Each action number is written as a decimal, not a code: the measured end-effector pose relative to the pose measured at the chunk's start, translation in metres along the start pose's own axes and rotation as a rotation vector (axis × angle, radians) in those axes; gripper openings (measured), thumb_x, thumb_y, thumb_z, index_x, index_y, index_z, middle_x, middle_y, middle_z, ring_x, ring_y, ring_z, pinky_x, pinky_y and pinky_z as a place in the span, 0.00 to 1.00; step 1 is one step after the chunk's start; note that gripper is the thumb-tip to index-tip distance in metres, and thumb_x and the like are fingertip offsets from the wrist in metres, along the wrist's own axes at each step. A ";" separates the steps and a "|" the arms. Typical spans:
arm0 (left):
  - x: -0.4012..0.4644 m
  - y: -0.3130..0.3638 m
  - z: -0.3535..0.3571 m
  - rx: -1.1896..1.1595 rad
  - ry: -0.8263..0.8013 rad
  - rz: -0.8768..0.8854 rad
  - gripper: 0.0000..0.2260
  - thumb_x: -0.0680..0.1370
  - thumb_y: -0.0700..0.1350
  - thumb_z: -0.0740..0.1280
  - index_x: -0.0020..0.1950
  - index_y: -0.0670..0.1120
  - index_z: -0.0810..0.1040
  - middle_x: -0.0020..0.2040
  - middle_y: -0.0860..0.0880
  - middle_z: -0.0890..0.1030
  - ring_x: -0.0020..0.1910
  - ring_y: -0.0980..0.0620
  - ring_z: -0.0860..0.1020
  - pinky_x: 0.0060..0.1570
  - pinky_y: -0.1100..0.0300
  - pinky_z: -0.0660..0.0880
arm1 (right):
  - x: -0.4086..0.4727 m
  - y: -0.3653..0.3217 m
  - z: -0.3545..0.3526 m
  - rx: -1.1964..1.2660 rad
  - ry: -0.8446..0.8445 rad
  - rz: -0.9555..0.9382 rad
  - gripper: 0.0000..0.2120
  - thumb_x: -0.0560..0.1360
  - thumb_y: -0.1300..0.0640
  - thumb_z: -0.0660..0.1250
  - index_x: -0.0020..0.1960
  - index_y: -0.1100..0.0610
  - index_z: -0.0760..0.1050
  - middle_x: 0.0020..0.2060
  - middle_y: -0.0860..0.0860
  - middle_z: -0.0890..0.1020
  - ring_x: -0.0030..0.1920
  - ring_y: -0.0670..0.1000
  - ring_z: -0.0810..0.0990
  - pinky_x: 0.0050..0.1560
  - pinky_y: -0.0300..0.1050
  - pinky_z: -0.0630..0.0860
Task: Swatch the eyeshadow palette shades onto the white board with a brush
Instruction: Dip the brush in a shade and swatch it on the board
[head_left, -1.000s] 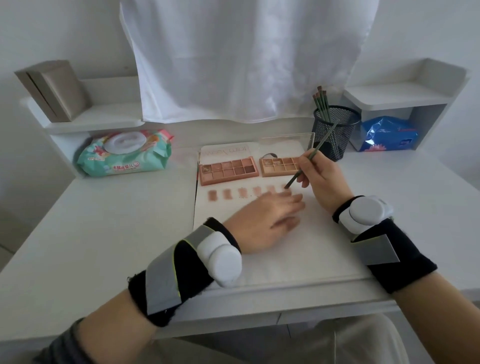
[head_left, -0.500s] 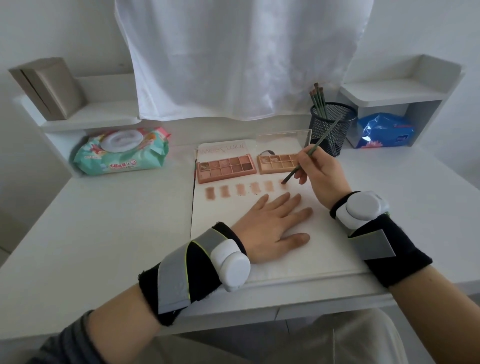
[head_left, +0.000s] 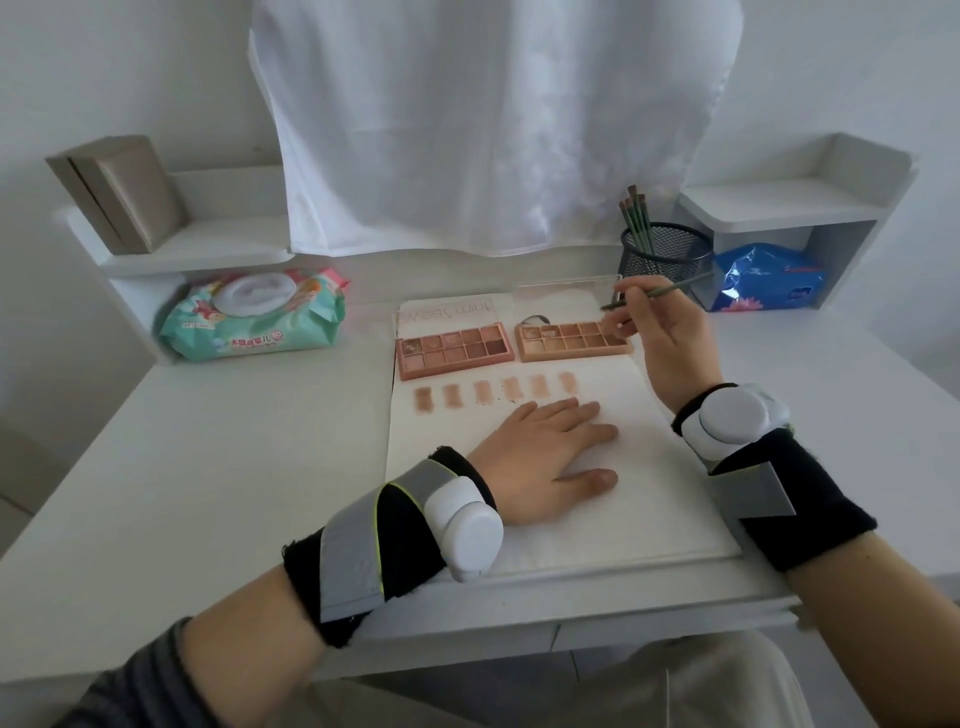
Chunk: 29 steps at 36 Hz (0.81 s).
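1. Left hand (head_left: 545, 457) is laid flat, fingers straight, on the white rectangular board (head_left: 649, 499); nothing is held.
2. A thin green-handled brush (head_left: 657, 292) is pinched by the right hand (head_left: 667, 343), above the peach open eyeshadow palette (head_left: 569, 340).
3. A pink palette (head_left: 454, 349) is set beside it, both at the board's far edge.
4. Six tan swatches (head_left: 496, 391) are marked on the board.

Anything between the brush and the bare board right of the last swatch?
Nothing visible. The brush, held in the right hand, hovers over the right palette; the board there is bare. The left hand lies flat lower down.
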<state>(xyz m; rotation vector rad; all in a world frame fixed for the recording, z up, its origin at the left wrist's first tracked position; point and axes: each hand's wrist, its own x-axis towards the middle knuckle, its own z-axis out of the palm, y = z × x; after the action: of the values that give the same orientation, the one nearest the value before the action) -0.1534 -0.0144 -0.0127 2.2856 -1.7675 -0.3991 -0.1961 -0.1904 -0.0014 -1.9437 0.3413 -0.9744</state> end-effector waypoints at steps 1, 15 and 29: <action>0.001 0.000 -0.002 -0.006 0.014 -0.001 0.23 0.80 0.56 0.56 0.74 0.52 0.61 0.77 0.49 0.56 0.76 0.51 0.53 0.73 0.56 0.49 | 0.002 0.003 -0.002 -0.070 -0.018 -0.011 0.07 0.80 0.56 0.58 0.52 0.53 0.74 0.39 0.51 0.81 0.41 0.49 0.81 0.48 0.48 0.79; 0.015 -0.014 -0.023 -0.042 0.018 -0.014 0.17 0.80 0.49 0.61 0.67 0.47 0.72 0.69 0.50 0.71 0.68 0.49 0.68 0.66 0.58 0.62 | 0.068 0.000 0.027 -0.936 -0.441 -0.338 0.10 0.76 0.63 0.61 0.57 0.60 0.68 0.51 0.57 0.79 0.50 0.60 0.75 0.46 0.44 0.60; 0.028 -0.032 -0.027 -0.028 0.089 -0.031 0.14 0.79 0.49 0.61 0.64 0.50 0.75 0.63 0.49 0.77 0.64 0.49 0.71 0.63 0.53 0.67 | 0.082 0.002 0.025 -0.813 -0.344 -0.556 0.07 0.67 0.71 0.60 0.42 0.61 0.69 0.33 0.59 0.76 0.30 0.58 0.70 0.31 0.47 0.65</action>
<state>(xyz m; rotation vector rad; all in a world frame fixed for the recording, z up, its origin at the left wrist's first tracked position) -0.1082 -0.0332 -0.0009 2.2775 -1.6759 -0.3205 -0.1239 -0.2240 0.0308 -3.0059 -0.0331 -0.8759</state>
